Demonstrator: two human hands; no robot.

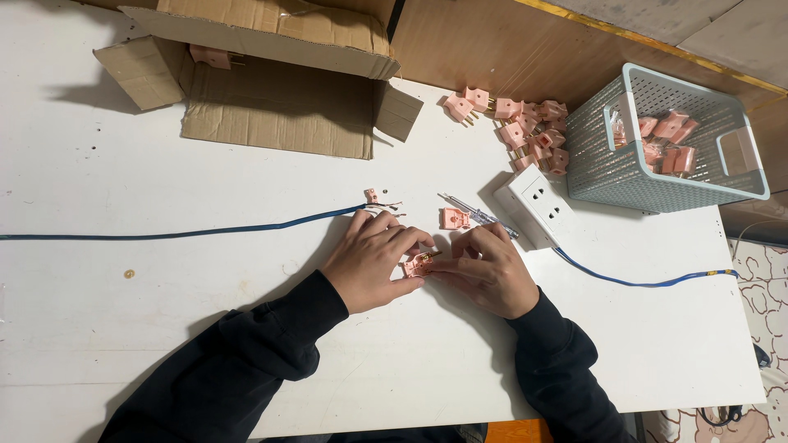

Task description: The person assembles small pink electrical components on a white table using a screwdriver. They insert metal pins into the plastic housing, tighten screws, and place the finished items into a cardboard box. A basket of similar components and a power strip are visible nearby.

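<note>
Head view: your left hand [371, 261] and right hand [487, 271] both pinch one pink plug half [416, 264] low over the white table [123, 328], braced for fine work. Its cover [454, 218] lies just beyond, beside the screwdriver [476, 215]. The blue cable's [180, 234] bared end waits near your left fingers.

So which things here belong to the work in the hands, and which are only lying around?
In use:
- left hand and right hand, both on a pink plug half
- plug cover
- screwdriver
- blue cable

Lying about:
- cardboard box
- plug pile
- basket
- white socket block
</note>
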